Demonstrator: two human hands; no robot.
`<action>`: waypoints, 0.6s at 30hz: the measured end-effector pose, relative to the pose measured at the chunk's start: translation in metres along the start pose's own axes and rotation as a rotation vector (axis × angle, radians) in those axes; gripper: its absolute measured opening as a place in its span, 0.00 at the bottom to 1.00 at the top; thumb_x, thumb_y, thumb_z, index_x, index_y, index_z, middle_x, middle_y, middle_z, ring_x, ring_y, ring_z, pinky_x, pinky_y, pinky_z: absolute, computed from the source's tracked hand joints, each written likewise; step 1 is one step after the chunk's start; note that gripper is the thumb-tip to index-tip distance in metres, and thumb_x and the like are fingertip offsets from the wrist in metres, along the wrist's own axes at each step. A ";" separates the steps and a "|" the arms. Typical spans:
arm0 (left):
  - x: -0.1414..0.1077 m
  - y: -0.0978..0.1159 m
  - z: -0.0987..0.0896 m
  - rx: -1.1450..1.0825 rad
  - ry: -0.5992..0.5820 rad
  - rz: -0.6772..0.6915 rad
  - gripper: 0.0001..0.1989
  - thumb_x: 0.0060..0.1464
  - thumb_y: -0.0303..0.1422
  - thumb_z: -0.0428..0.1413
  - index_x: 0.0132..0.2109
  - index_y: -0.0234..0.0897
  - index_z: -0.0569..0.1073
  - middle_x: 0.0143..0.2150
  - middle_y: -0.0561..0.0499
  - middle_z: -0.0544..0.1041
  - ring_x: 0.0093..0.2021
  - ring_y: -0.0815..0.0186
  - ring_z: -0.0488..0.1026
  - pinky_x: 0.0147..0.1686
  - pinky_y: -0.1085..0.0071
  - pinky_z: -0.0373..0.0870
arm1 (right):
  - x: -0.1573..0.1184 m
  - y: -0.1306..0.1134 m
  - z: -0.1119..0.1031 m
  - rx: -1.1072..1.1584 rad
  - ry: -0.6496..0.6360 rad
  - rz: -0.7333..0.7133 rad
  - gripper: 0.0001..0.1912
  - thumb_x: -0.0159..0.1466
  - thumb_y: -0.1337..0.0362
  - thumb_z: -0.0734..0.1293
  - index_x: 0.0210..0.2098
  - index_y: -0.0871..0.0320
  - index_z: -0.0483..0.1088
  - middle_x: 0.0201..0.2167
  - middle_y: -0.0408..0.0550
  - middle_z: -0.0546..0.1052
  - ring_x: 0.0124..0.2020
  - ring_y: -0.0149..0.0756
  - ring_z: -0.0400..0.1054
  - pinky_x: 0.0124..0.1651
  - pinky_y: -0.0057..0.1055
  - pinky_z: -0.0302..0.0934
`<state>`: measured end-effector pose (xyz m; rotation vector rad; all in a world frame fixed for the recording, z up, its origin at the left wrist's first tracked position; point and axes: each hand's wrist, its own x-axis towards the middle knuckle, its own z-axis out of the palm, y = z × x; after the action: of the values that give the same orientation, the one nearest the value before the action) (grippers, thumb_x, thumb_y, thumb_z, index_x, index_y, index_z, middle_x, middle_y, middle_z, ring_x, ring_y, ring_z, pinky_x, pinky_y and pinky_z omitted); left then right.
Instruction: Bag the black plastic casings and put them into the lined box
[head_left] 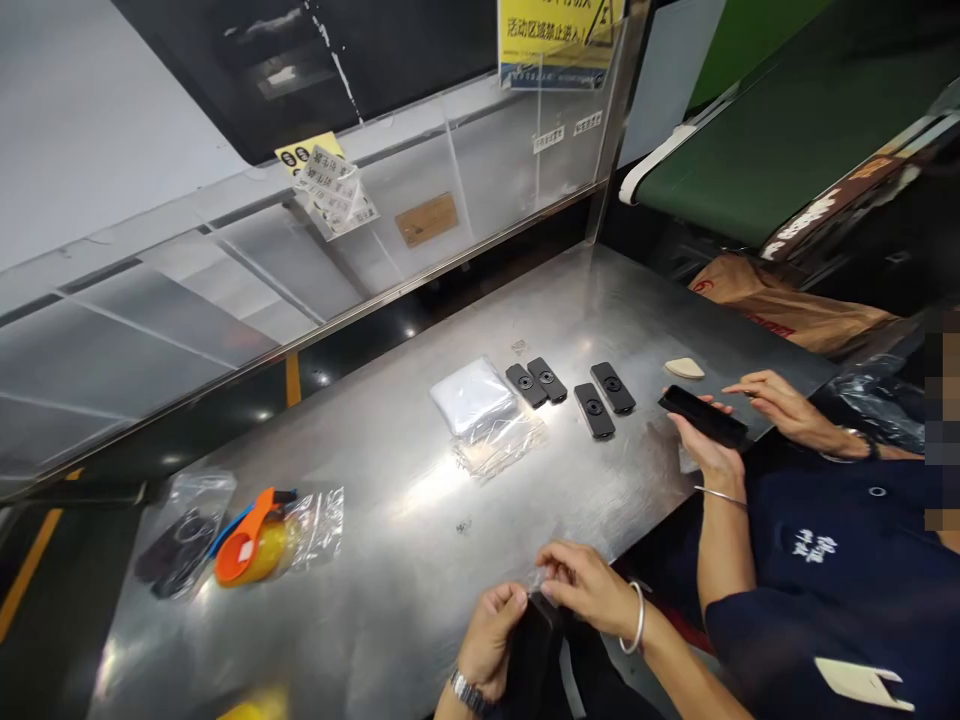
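The near edge of the stainless-steel table [375, 600] runs just below the hands, and its far edge meets a clear acrylic guard [247, 290]. Bare steel spreads to the left of and ahead of the hands, with a tiny metal bit [463, 525] lying in it. The left hand [489, 640], a wristwatch [469, 692] on its wrist, curls closed around a black soft item [534, 650] — the item sits right against the palm. The right hand [589, 590], with a bangle [636, 622], pinches a scrap of clear plastic [541, 578] at the item's top edge, close beside the left fingers.

Ahead lie four black rectangular pieces [570, 395], beside a clear bag of something white [472, 398]. Further left are a bagged black item [180, 545] and an orange tool [244, 540]. At the right, a co-worker's hand [780, 405] is near a black rectangular slab [703, 417].

A yellow sign [559, 40] reads 活动区域禁止进入 — the sticker sheet [334, 190] is too small to read
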<state>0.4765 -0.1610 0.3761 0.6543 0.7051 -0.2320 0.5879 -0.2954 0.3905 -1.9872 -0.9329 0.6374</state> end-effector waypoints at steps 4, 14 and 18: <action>-0.002 0.001 0.000 0.010 0.021 0.023 0.13 0.40 0.36 0.63 0.25 0.30 0.71 0.20 0.52 0.71 0.21 0.73 0.64 0.25 0.75 0.57 | -0.002 -0.001 0.004 0.013 0.046 0.005 0.06 0.60 0.70 0.58 0.33 0.56 0.65 0.28 0.44 0.70 0.28 0.31 0.66 0.31 0.27 0.62; -0.003 0.006 0.004 -0.009 0.092 0.054 0.13 0.38 0.36 0.64 0.24 0.30 0.71 0.19 0.54 0.69 0.20 0.75 0.62 0.24 0.76 0.55 | -0.009 -0.001 0.008 -0.262 0.202 -0.213 0.06 0.63 0.66 0.58 0.37 0.57 0.65 0.27 0.46 0.70 0.29 0.33 0.66 0.32 0.30 0.61; -0.006 0.007 0.006 -0.013 0.101 0.048 0.14 0.37 0.36 0.65 0.23 0.31 0.71 0.19 0.54 0.69 0.20 0.75 0.62 0.24 0.75 0.56 | -0.009 -0.001 0.009 -0.382 0.201 -0.224 0.06 0.63 0.65 0.58 0.34 0.57 0.66 0.27 0.46 0.70 0.29 0.34 0.66 0.32 0.30 0.60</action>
<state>0.4780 -0.1593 0.3871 0.6733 0.7857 -0.1509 0.5762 -0.2980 0.3878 -2.1839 -1.1971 0.1346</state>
